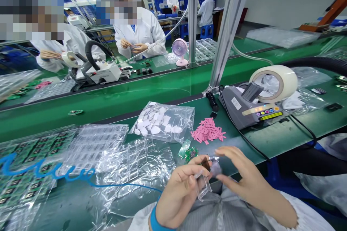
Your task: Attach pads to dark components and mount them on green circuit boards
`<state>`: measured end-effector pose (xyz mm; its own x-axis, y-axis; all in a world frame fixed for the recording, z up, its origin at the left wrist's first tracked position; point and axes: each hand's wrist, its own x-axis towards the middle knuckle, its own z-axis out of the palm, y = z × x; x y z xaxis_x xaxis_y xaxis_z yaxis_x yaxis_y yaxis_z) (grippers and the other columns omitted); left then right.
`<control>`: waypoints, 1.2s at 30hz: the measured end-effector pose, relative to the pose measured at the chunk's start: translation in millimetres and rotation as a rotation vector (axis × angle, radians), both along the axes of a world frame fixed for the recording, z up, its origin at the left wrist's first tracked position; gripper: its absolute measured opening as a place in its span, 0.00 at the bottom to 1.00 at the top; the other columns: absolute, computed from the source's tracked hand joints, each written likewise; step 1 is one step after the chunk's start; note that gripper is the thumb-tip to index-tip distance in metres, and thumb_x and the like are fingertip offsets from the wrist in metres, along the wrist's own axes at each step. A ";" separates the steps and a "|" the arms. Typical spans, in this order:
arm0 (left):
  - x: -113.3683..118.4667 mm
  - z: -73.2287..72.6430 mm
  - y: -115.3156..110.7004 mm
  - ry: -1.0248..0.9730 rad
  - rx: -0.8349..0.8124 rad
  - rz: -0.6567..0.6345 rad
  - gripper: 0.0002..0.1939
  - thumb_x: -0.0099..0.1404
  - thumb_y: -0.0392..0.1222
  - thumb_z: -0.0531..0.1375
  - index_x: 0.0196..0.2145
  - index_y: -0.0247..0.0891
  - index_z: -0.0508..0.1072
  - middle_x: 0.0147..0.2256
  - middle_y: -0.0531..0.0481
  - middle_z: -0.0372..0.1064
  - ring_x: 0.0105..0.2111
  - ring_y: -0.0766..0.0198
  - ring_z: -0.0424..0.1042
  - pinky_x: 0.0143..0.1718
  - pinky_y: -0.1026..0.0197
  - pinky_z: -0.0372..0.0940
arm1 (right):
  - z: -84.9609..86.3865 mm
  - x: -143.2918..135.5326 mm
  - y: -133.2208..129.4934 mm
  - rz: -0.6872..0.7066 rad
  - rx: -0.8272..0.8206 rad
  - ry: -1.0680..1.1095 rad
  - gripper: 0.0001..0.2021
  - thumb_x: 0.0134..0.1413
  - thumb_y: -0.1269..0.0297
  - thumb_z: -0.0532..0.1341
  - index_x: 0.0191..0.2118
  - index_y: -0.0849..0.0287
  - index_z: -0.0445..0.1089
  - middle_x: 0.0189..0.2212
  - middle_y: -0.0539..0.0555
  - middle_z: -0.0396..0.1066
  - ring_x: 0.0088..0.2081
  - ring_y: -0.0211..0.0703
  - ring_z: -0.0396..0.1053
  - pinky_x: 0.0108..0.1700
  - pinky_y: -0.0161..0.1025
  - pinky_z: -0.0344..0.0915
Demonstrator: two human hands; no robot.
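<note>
My left hand (pixel 180 191), with a blue band at the wrist, is closed on a small clear plastic frame (pixel 203 186). A dark brown flat piece (pixel 205 164) shows at the same fingertips. Opposite it, my right hand (pixel 244 177) has its thumb and fingers spread apart. A blurred, shiny pale thing (pixel 216 168) lies in the gap between the hands; I cannot tell whether it is touched. Just beyond my left fingers are small green circuit boards (pixel 191 154) and a pile of pink strips (pixel 207 130).
A bag of white pieces (pixel 159 121) lies behind plastic-wrapped trays (pixel 130 162). Left are trays of circuit boards (pixel 29 173), crossed by a coiled blue cord (pixel 70 177). A tape dispenser (pixel 244 106) with a large roll stands right, its black cable on the bench. Co-workers (pixel 146 30) sit opposite.
</note>
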<state>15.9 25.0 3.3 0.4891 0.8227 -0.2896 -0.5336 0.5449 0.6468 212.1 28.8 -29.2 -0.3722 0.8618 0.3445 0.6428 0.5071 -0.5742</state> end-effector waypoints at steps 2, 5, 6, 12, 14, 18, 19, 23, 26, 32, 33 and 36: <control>2.8 0.5 -0.8 -0.004 0.001 -0.019 0.16 0.49 0.51 0.67 0.31 0.36 0.79 0.51 0.43 0.59 0.52 0.52 0.60 0.54 0.54 0.57 | 23.3 -7.1 3.3 0.077 0.124 -0.016 0.19 0.60 0.57 0.55 0.54 0.58 0.57 0.45 0.57 0.69 0.48 0.48 0.63 0.52 0.51 0.56; 4.9 1.6 -1.7 0.012 0.020 -0.012 0.15 0.50 0.49 0.66 0.31 0.36 0.78 0.46 0.44 0.62 0.46 0.57 0.63 0.47 0.59 0.60 | 40.1 -17.1 9.7 0.134 0.227 -0.058 0.11 0.62 0.61 0.54 0.48 0.55 0.63 0.40 0.51 0.73 0.43 0.44 0.66 0.55 0.53 0.49; 4.9 1.9 -1.9 0.013 0.026 -0.006 0.14 0.50 0.49 0.66 0.31 0.36 0.78 0.44 0.45 0.63 0.44 0.58 0.64 0.46 0.60 0.60 | 41.9 -19.1 11.5 0.152 0.247 -0.069 0.09 0.63 0.63 0.53 0.47 0.55 0.65 0.38 0.50 0.73 0.42 0.42 0.67 0.56 0.52 0.48; -2.5 1.2 -0.6 -0.061 0.008 0.004 0.16 0.53 0.51 0.64 0.33 0.35 0.78 0.47 0.40 0.68 0.53 0.50 0.62 0.50 0.55 0.59 | 51.7 -10.4 18.5 0.240 0.387 -0.198 0.06 0.60 0.67 0.55 0.39 0.62 0.67 0.36 0.53 0.73 0.41 0.44 0.67 0.56 0.54 0.51; -6.4 0.7 0.8 -0.090 -0.003 0.008 0.16 0.53 0.51 0.64 0.33 0.36 0.78 0.53 0.38 0.65 0.57 0.47 0.59 0.55 0.50 0.54 | 55.4 -1.5 22.8 0.256 0.403 -0.250 0.06 0.58 0.68 0.56 0.40 0.63 0.66 0.36 0.54 0.73 0.41 0.45 0.67 0.56 0.57 0.51; -8.7 -0.7 2.6 -0.106 -0.019 0.004 0.15 0.53 0.51 0.65 0.34 0.37 0.78 0.55 0.39 0.64 0.58 0.47 0.58 0.55 0.49 0.54 | 56.7 14.5 32.7 0.219 0.418 -0.313 0.06 0.57 0.67 0.56 0.40 0.61 0.66 0.34 0.53 0.73 0.39 0.46 0.67 0.56 0.60 0.48; -7.3 -1.2 2.6 -0.098 -0.020 0.013 0.15 0.53 0.50 0.65 0.35 0.38 0.77 0.55 0.40 0.65 0.57 0.48 0.59 0.54 0.50 0.55 | 56.6 16.3 33.5 0.179 0.425 -0.297 0.06 0.57 0.66 0.57 0.39 0.60 0.66 0.33 0.52 0.73 0.39 0.46 0.67 0.56 0.61 0.48; 3.5 -2.2 0.9 -0.089 0.000 0.046 0.17 0.54 0.51 0.64 0.38 0.38 0.76 0.44 0.43 0.73 0.47 0.55 0.69 0.49 0.56 0.60 | 58.8 8.2 25.5 0.099 0.435 -0.073 0.07 0.56 0.60 0.58 0.39 0.56 0.67 0.33 0.54 0.72 0.42 0.51 0.64 0.55 0.66 0.47; 10.5 -0.4 -0.8 -0.123 0.036 0.037 0.19 0.54 0.53 0.63 0.38 0.36 0.76 0.32 0.47 0.75 0.34 0.64 0.72 0.38 0.64 0.62 | 59.0 -8.2 15.1 0.114 0.437 0.053 0.09 0.57 0.59 0.56 0.41 0.56 0.67 0.31 0.54 0.69 0.41 0.51 0.63 0.55 0.67 0.48; 10.4 -0.4 -3.4 -0.084 0.084 0.060 0.19 0.53 0.55 0.63 0.35 0.37 0.77 0.27 0.50 0.74 0.28 0.69 0.71 0.31 0.68 0.62 | 51.9 -18.5 10.1 0.151 0.424 0.059 0.10 0.57 0.61 0.57 0.42 0.58 0.68 0.31 0.53 0.68 0.41 0.50 0.61 0.55 0.68 0.45; 9.2 -2.4 -4.0 -0.058 0.099 0.065 0.20 0.52 0.55 0.63 0.35 0.37 0.77 0.27 0.50 0.74 0.28 0.68 0.71 0.31 0.68 0.63 | 51.0 -17.5 10.4 0.168 0.419 0.053 0.10 0.56 0.61 0.57 0.43 0.58 0.68 0.31 0.53 0.68 0.42 0.50 0.61 0.55 0.68 0.45; 5.5 -10.9 -5.9 0.031 0.198 0.081 0.20 0.54 0.55 0.62 0.37 0.38 0.77 0.29 0.50 0.75 0.31 0.67 0.72 0.34 0.66 0.64 | 49.0 -16.5 9.3 0.205 0.400 0.044 0.11 0.58 0.60 0.56 0.43 0.57 0.68 0.32 0.53 0.69 0.43 0.50 0.61 0.56 0.67 0.45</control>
<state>21.4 19.1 -7.6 0.4120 0.9015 -0.1322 -0.5485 0.3613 0.7541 195.6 38.2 19.7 -0.4988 0.5682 0.6545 0.4858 0.8087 -0.3317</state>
